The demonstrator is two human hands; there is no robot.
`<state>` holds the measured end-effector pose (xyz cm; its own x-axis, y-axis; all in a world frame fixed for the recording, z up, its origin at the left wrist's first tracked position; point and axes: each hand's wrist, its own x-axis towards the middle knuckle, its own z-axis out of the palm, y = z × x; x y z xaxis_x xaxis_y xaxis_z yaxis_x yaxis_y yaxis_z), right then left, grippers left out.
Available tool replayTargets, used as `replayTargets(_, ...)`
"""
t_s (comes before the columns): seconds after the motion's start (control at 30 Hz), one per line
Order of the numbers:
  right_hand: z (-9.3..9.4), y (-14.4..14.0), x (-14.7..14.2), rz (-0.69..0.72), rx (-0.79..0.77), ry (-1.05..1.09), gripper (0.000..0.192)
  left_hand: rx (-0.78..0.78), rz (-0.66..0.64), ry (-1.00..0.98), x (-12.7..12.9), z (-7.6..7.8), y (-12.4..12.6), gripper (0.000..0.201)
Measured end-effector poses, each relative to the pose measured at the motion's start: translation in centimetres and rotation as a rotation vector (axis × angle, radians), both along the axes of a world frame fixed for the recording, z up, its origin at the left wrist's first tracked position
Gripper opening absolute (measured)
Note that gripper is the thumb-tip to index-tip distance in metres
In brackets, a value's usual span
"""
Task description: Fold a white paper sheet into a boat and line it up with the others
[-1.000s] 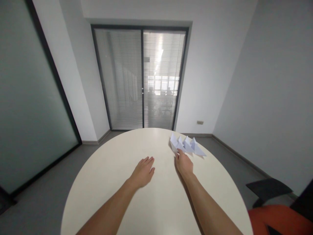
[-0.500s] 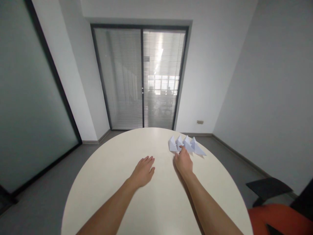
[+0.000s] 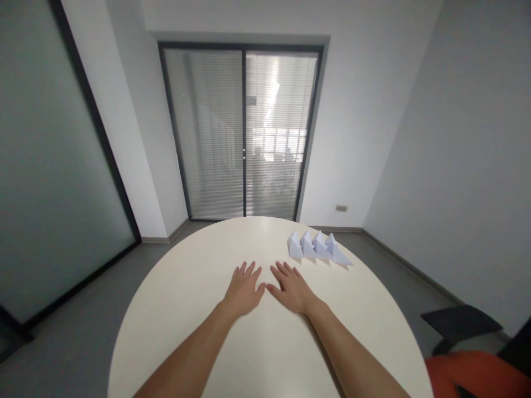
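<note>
View from a head-worn camera over a round cream table (image 3: pixel 174 309). The left hand (image 3: pixel 244 288) lies flat, palm down, fingers spread and holding nothing. Just beside it, thumbs almost touching, the right hand (image 3: pixel 292 287) rests the same way, open and empty. Beyond the right hand's fingertips and a little to its right, apart from it, four white folded paper boats (image 3: pixel 317 247) stand in a close row, each overlapping the next, near the table's far edge. Judging from this, the row looks tidy; any further touch should be light, from the base, since thin folds crush or slide easily. An orange chair (image 3: pixel 477 373) sits far right.
</note>
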<state>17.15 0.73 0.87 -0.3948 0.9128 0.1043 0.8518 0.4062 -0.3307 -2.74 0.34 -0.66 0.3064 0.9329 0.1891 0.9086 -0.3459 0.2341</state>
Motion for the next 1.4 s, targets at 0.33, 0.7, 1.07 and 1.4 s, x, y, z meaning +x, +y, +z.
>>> replayTargets(0.33, 0.4, -0.2, -0.2, 0.001, -0.019, -0.024, 0.072, -0.006, -0.009, -0.006, -0.2, 0.0, -0.1, 0.059)
replayTargets(0.7, 0.3, 0.1, -0.1, -0.003, 0.053, 0.029, 0.062, -0.017, -0.014, -0.017, -0.2, 0.3, -0.3, 0.06)
replayTargets(1.07, -0.5, 3.2, 3.4, -0.463, 0.287, 0.318, 0.039, -0.041, -0.01, -0.008, -0.2, 0.3, -0.2, 0.059)
replayTargets(1.4, -1.5, 4.5, 4.1, -0.332, 0.239, 0.313, 0.037, -0.04, -0.02, -0.115, -0.3, 0.2, -0.2, 0.056)
